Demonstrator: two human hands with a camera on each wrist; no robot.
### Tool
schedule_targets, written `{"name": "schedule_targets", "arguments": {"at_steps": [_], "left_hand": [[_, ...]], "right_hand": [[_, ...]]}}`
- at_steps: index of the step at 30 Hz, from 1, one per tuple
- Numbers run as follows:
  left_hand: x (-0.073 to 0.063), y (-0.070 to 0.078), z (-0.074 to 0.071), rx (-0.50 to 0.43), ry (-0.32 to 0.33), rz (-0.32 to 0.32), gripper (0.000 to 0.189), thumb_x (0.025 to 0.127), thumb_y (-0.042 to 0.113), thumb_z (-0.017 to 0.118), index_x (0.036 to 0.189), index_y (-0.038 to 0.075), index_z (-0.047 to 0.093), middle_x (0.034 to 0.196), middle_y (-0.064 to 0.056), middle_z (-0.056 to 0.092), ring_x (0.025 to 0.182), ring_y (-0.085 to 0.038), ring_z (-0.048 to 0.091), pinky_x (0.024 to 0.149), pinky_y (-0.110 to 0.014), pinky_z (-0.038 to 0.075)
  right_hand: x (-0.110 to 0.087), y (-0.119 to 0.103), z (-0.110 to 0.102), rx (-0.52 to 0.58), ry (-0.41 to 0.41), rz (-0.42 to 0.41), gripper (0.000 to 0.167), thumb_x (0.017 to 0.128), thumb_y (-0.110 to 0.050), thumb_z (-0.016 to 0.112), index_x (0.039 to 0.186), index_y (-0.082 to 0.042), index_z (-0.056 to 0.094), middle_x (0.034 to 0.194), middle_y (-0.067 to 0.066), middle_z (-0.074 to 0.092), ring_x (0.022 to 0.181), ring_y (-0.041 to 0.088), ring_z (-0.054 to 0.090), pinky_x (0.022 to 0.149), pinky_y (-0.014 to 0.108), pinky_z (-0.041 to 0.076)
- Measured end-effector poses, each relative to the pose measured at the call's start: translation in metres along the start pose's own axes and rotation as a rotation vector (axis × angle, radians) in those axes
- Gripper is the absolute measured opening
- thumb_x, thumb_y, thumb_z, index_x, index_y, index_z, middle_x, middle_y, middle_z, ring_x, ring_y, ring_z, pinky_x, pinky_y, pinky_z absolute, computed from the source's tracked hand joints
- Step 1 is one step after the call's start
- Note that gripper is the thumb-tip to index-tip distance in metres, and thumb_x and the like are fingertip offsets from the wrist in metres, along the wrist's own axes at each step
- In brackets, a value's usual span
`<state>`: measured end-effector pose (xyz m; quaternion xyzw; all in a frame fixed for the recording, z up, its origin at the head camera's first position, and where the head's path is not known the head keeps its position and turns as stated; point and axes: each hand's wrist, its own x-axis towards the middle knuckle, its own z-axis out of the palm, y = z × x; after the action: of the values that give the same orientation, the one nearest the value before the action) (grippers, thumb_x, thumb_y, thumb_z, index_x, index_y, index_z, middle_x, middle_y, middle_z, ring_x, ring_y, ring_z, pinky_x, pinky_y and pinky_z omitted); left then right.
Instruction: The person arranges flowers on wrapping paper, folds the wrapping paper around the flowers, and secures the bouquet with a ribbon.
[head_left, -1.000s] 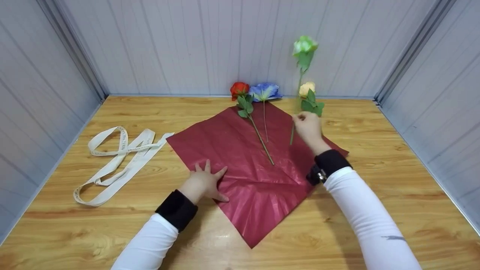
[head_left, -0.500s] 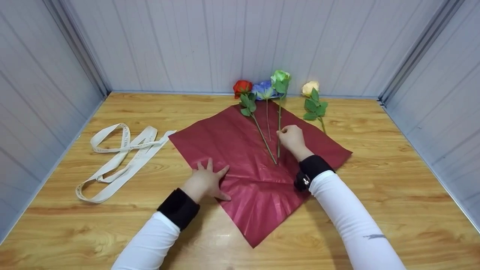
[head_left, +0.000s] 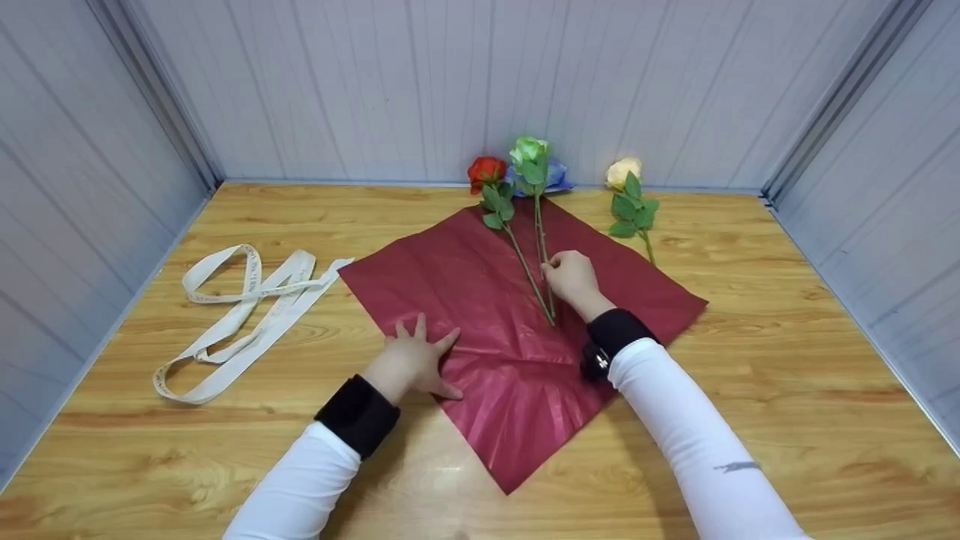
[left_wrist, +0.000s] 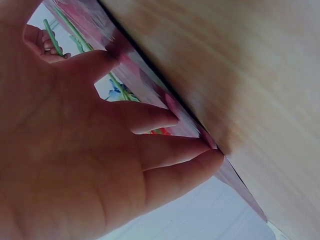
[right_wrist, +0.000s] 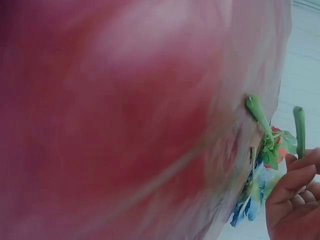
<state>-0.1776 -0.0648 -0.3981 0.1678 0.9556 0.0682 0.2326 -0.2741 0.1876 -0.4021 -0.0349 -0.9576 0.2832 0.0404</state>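
Note:
My right hand pinches the stem of a green rose over the dark red wrapping paper. In the right wrist view the cut end of that stem sticks out past the fingers, raised off the paper. The green bloom overlaps a blue flower in the head view. To its left lies a red rose, its stem slanting across the paper. My left hand rests with spread fingers on the paper's left front edge; the left wrist view shows its fingertips at that edge.
A cream rose lies on the wooden table right of the paper, near the back wall. A white printed ribbon lies in loose loops on the left. Panelled walls enclose the back and both sides.
The green rose, held upright over the cream rose a second ago, has come left and down to the blue flower with my right hand. My left hand stays in place on the paper.

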Motion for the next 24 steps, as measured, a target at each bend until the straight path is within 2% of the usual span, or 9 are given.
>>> {"name": "schedule_targets", "arguments": {"at_steps": [5,9,12,19,24], "left_hand": [[0.0,-0.0004,0.0005,0.007,0.004,0.007,0.096,0.074,0.056,0.073,0.151,0.026,0.024,0.153,-0.033,0.007,0.135,-0.06,0.011,0.106,-0.067,0.021],[-0.0011,-0.0002,-0.0003,0.007,0.004,0.009,0.096,0.074,0.056,0.073,0.151,0.026,0.024,0.153,-0.033,0.007,0.135,-0.06,0.011,0.105,-0.067,0.021],[-0.0017,-0.0002,-0.0011,0.005,0.006,0.012,0.096,0.074,0.057,0.072,0.151,0.026,0.024,0.153,-0.034,0.007,0.135,-0.06,0.011,0.106,-0.067,0.021],[-0.0019,0.0001,-0.002,0.0,0.002,0.008,0.096,0.074,0.056,0.073,0.151,0.026,0.024,0.153,-0.033,0.007,0.135,-0.06,0.01,0.106,-0.067,0.02],[-0.0016,0.0006,-0.0021,-0.005,-0.009,-0.006,0.097,0.073,0.056,0.073,0.151,0.026,0.023,0.154,-0.031,0.005,0.136,-0.06,0.009,0.106,-0.067,0.019]], "right_hand": [[0.0019,0.0008,0.0014,-0.049,-0.065,-0.003,0.024,0.093,-0.018,0.057,0.079,-0.002,0.069,0.07,0.004,0.061,0.067,0.017,0.052,0.062,0.025,0.039],[0.0036,0.0028,0.0031,-0.062,-0.118,-0.012,0.033,0.092,-0.018,0.058,0.061,-0.009,0.052,0.057,-0.004,0.044,0.059,0.015,0.044,0.057,0.024,0.034],[0.0041,0.0036,0.0036,-0.067,-0.158,-0.009,0.039,0.092,-0.018,0.059,0.056,-0.014,0.043,0.052,-0.006,0.036,0.054,0.013,0.039,0.054,0.023,0.031],[0.0026,0.0039,0.0038,-0.089,-0.218,0.001,0.035,0.091,-0.019,0.06,0.059,-0.013,0.046,0.051,-0.007,0.041,0.051,0.008,0.044,0.054,0.02,0.035],[0.0004,0.0033,0.004,-0.093,-0.214,-0.002,0.024,0.09,-0.019,0.061,0.07,-0.007,0.057,0.06,-0.004,0.049,0.056,0.012,0.053,0.062,0.023,0.043]]}}
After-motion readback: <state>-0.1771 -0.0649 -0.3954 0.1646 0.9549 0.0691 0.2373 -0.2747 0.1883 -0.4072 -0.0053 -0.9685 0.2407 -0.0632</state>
